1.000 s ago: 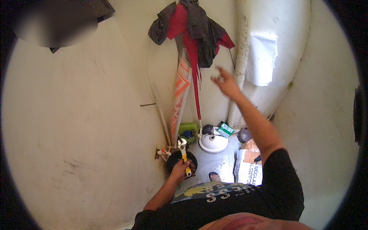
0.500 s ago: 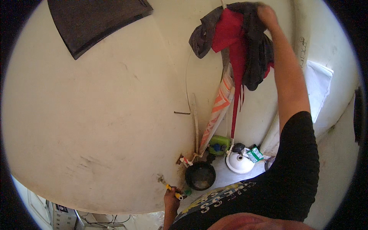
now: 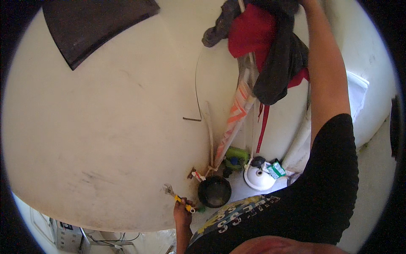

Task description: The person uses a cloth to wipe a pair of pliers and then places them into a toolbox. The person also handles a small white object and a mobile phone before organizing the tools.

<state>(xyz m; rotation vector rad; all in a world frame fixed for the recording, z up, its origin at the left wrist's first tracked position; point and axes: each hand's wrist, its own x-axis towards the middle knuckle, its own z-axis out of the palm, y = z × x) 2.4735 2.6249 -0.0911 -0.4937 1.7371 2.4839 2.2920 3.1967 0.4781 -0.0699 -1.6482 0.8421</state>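
One adjustable metal wrench with a yellow handle (image 3: 177, 197) is held in the left hand (image 3: 182, 208), left of a round black basin (image 3: 215, 192). Beside hanging dark-grey and red cloth (image 3: 275, 80), the right hand (image 3: 303, 1) is largely cut off; its grip cannot be told.

The top edge crops your right hand (image 3: 305, 2), leaving its fingers unreadable, and cuts off the dark garment (image 3: 277, 70) and brown panel (image 3: 95, 29). Your left hand (image 3: 182, 211) covers part of the wrench (image 3: 177, 197); your right arm (image 3: 328, 76) hides part of the white sheet (image 3: 358, 89).
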